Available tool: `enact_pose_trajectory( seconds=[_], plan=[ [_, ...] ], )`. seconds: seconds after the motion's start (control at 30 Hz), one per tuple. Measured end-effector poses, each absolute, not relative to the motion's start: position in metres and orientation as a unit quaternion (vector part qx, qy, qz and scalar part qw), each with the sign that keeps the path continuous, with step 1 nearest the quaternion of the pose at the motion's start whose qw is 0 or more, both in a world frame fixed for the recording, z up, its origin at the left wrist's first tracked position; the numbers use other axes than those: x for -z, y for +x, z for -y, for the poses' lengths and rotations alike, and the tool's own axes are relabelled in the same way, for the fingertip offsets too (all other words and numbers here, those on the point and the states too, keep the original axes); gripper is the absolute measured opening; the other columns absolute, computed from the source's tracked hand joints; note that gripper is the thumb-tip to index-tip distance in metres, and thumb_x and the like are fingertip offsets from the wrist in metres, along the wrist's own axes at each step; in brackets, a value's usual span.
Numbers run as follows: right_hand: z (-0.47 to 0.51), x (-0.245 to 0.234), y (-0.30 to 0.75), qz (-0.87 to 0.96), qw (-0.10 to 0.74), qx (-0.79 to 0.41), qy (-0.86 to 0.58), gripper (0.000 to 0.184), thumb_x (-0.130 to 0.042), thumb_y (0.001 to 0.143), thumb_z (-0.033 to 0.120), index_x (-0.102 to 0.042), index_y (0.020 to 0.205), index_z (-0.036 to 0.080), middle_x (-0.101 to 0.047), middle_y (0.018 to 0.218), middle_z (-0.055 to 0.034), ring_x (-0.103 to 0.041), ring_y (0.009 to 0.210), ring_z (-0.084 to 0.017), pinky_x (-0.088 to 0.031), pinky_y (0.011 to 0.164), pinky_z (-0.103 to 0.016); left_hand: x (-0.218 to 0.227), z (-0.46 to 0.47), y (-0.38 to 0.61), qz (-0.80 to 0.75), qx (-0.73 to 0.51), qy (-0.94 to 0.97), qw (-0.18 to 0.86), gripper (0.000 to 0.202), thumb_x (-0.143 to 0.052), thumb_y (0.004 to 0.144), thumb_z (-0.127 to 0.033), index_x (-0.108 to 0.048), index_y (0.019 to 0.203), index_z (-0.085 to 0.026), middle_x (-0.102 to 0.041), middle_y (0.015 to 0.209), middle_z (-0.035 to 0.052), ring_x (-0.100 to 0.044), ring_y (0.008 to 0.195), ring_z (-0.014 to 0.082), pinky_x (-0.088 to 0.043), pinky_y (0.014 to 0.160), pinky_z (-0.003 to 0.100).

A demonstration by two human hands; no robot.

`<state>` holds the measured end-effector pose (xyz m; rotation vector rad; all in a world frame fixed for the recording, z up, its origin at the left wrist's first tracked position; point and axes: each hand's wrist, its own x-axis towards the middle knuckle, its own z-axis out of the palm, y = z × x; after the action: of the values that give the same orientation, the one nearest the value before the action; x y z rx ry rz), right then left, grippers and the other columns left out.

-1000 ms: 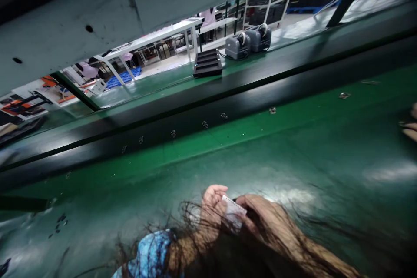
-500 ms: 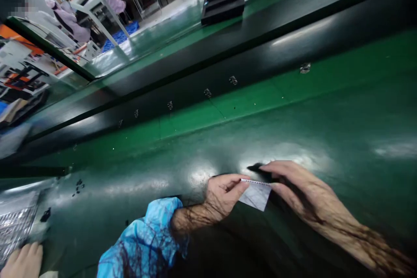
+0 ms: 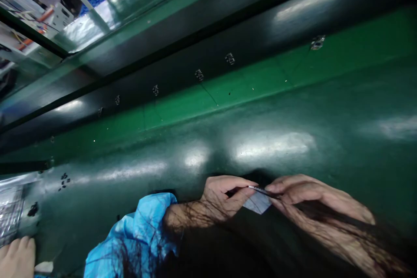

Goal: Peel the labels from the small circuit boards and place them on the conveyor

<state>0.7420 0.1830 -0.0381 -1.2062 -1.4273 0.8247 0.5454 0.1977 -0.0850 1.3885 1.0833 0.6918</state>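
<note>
A small white sheet (image 3: 259,203) with a thin striped top edge hangs below my hands over the dark green bench surface (image 3: 260,147). My left hand (image 3: 221,197) pinches the sheet's left end between thumb and fingers. My right hand (image 3: 293,191) reaches in from the right, and its fingertips hold the sheet's other end. The two hands nearly meet above the sheet, hiding its top edge. A blue sleeve (image 3: 130,239) covers my left forearm. Dark strands blur the lower part of the view.
At the lower left, another person's hand (image 3: 18,258) lies beside a silvery foil packet (image 3: 9,213). A black rail (image 3: 195,65) with several small metal clips (image 3: 230,58) runs across the bench. Beyond it stands a glossy green surface, with a workshop farther back.
The view has tilted and shifted, moving the rail and room upward. My right hand has closed in on the sheet, which now sits lower and mostly hidden between both hands.
</note>
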Motion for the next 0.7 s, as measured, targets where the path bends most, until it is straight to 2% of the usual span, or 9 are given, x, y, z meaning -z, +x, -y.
enact_pose_trajectory(
  seconds=[0.17,0.47,0.57,0.7],
  plan=[
    [-0.1854,0.0342,0.7432,0.599,0.531,-0.341,-0.493,0.042,-0.062,0.099,0.058,-0.073,0.067,0.033,-0.081,0.062,-0.0023,-0.077,0.051,-0.022,-0.065,0.050,-0.022,0.0828,-0.1982,0.5447,-0.441,-0.312,0.610,0.580,0.017,-0.074,0.089,-0.028,-0.089,0.095,-0.021,-0.087,0.093,0.0114,-0.085,0.083,0.0270,-0.070,0.079,0.035],
    [-0.1857,0.0397,0.7416,0.572,0.545,-0.363,-0.493,0.045,-0.063,0.097,0.062,-0.072,0.065,0.031,-0.081,0.063,-0.0033,-0.078,0.053,-0.023,-0.066,0.054,-0.024,0.0823,-0.1992,0.5459,-0.436,-0.316,0.613,0.578,0.017,-0.073,0.090,-0.026,-0.088,0.096,-0.019,-0.086,0.094,0.0126,-0.085,0.083,0.0274,-0.070,0.079,0.035],
    [-0.1865,0.0405,0.7419,0.571,0.543,-0.371,-0.491,0.044,-0.065,0.096,0.060,-0.071,0.065,0.031,-0.081,0.063,-0.0037,-0.078,0.052,-0.023,-0.066,0.054,-0.024,0.0823,-0.1994,0.5460,-0.437,-0.315,0.612,0.579,0.018,-0.073,0.091,-0.027,-0.088,0.096,-0.019,-0.086,0.094,0.0126,-0.085,0.082,0.0272,-0.070,0.077,0.035],
    [-0.1827,0.0432,0.7423,0.568,0.544,-0.374,-0.491,0.037,-0.072,0.095,0.048,-0.071,0.063,0.030,-0.081,0.063,-0.0038,-0.078,0.052,-0.023,-0.066,0.053,-0.025,0.0821,-0.1999,0.5456,-0.438,-0.309,0.613,0.580,0.018,-0.073,0.089,-0.029,-0.088,0.095,-0.020,-0.087,0.090,0.0121,-0.083,0.075,0.0257,-0.068,0.069,0.033]
  ],
)
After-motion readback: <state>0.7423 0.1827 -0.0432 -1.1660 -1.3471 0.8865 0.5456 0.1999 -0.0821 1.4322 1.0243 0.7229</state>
